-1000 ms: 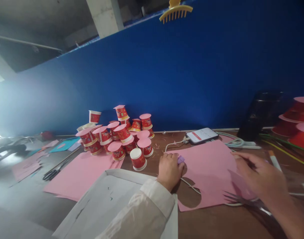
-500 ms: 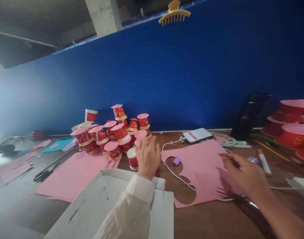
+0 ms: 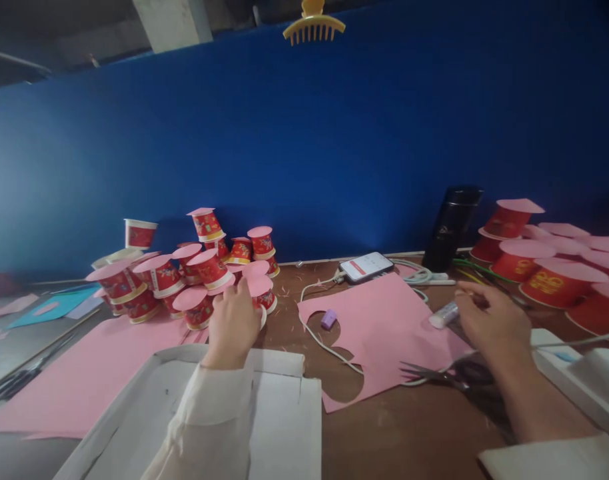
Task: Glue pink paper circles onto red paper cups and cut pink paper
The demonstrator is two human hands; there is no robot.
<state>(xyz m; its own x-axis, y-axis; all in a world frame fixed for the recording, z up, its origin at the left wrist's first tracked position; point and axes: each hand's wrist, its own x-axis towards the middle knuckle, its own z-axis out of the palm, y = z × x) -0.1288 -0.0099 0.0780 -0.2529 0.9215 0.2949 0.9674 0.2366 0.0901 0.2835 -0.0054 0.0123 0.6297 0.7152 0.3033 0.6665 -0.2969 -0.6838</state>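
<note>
The step in hand, as I read it, is getting a left-side grip on a white-rimmed cup [image 3: 263,317] at the front of the red cup cluster [image 3: 159,277]. The left hand [image 3: 231,325] covers most of that cup, so I cannot tell whether its grip is closed. The right hand [image 3: 495,327] is curled narrow beside a clear tube [image 3: 444,315] near the pink sheet's [image 3: 379,333] right edge; whether it holds the tube I cannot tell. I judge the next move calls for a firm hold, then drawing the cup rightward, clear of its stacked neighbours. The white box [image 3: 289,413] edges the left forearm; bare worktop [image 3: 394,440] opens between it and the scissors [image 3: 434,375], while a power strip [image 3: 579,377] crowds my right
</note>
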